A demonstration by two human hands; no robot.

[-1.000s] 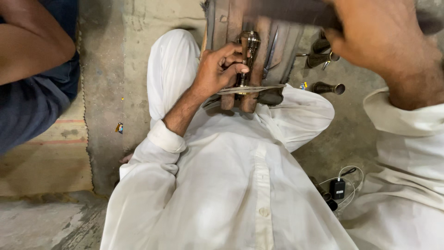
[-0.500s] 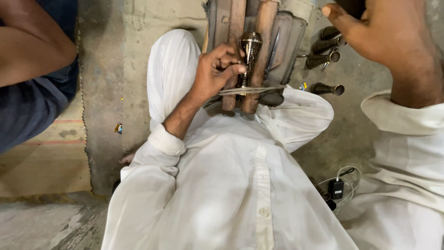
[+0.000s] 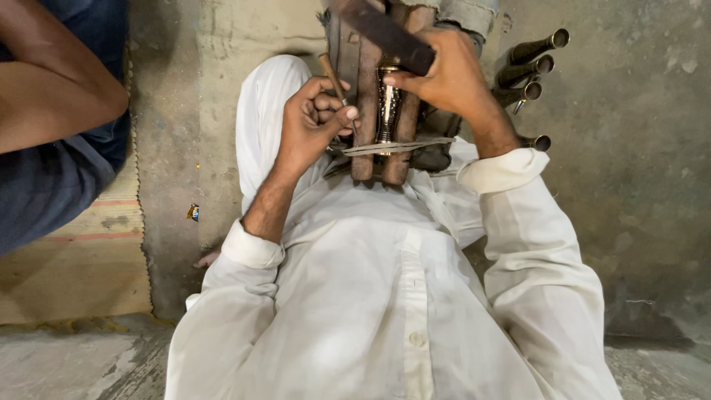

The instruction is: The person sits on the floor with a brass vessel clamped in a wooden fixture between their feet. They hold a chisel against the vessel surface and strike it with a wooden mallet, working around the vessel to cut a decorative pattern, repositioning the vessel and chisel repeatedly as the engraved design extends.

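Between wooden bars (image 3: 364, 111), left hand (image 3: 311, 122) grip on thin punch (image 3: 333, 78), right hand (image 3: 444, 74) grip on dark hammer (image 3: 385, 33), bare floor (image 3: 629, 185) to the rt.

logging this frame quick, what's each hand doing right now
Left hand: closed on a thin chisel-like rod, its tip by the shiny metal piece.
Right hand: closed on a dark flat bar, raised above the piece.
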